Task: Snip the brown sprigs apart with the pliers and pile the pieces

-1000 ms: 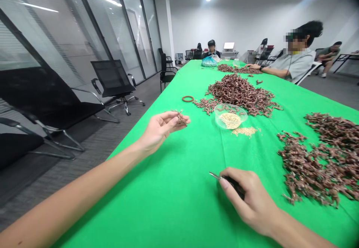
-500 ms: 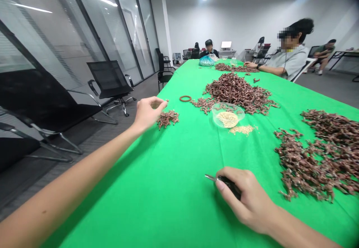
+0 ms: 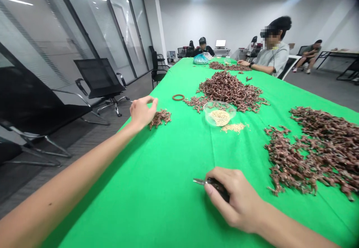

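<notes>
My left hand [image 3: 143, 110] is raised at the table's left side, thumb and forefinger brought together; anything between their tips is too small to make out. Just right of it, a small heap of reddish-brown knobbly pieces [image 3: 160, 118] lies on the green cloth [image 3: 157, 188]. My right hand [image 3: 238, 199] is closed around a pair of small pliers [image 3: 217, 189] with dark handles. Their short metal jaws point left, above bare cloth. A clear plastic bowl [image 3: 206, 117] of pale grains [image 3: 220, 117] stands beyond, with some grains [image 3: 234, 127] spilled beside it.
Larger piles of brown pieces lie mid-table [image 3: 230, 91] and at right [image 3: 316, 154]. A brown ring [image 3: 178, 97] rests near the small heap. A co-worker [image 3: 270, 53] sits at the right side. Black chairs [image 3: 98, 79] stand along the left.
The view has turned slightly right, so the scene sits farther left. A tiny bit seen at my left fingertips before no longer shows. My right hand still grips the pliers.
</notes>
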`<action>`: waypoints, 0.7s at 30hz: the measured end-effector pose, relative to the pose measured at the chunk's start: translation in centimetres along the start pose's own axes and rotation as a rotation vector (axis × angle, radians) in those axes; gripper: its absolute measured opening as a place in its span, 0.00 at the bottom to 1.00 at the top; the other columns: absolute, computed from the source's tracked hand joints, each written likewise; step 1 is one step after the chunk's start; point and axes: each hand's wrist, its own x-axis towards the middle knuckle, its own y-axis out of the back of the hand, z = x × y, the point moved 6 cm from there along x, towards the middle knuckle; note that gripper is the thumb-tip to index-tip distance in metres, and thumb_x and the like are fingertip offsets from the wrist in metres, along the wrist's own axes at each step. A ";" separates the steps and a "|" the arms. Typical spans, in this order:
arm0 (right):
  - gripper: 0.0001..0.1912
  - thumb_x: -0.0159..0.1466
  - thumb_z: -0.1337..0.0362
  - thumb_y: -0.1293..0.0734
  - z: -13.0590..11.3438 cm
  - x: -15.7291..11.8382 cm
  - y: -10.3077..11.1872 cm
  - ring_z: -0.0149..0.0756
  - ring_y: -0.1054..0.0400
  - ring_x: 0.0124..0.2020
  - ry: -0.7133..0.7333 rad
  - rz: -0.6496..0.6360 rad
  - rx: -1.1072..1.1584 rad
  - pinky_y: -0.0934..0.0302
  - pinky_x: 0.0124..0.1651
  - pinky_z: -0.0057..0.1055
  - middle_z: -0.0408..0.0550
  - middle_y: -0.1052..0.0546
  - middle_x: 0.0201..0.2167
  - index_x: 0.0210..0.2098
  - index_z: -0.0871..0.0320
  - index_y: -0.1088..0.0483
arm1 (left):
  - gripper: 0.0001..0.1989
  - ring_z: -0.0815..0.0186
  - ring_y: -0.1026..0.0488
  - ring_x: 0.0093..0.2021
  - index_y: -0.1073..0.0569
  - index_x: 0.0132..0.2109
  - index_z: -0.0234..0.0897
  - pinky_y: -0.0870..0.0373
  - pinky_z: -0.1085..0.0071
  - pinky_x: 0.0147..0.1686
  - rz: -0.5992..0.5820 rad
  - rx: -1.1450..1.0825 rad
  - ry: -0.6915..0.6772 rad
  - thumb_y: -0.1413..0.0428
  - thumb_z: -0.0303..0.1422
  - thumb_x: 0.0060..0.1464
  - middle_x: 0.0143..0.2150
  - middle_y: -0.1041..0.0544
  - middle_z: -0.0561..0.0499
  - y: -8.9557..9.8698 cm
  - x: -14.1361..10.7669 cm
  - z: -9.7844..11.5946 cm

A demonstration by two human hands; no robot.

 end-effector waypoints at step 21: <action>0.20 0.68 0.53 0.48 -4.0 -1.4 1.2 0.30 0.45 0.17 0.492 0.311 -0.045 0.55 0.19 0.31 0.41 0.37 0.18 0.29 0.59 0.35 | 0.24 0.57 0.28 0.52 0.25 0.36 0.37 0.37 0.60 0.57 -0.601 -0.641 -0.864 0.38 0.56 0.47 0.49 0.24 0.46 -9.4 -18.7 28.7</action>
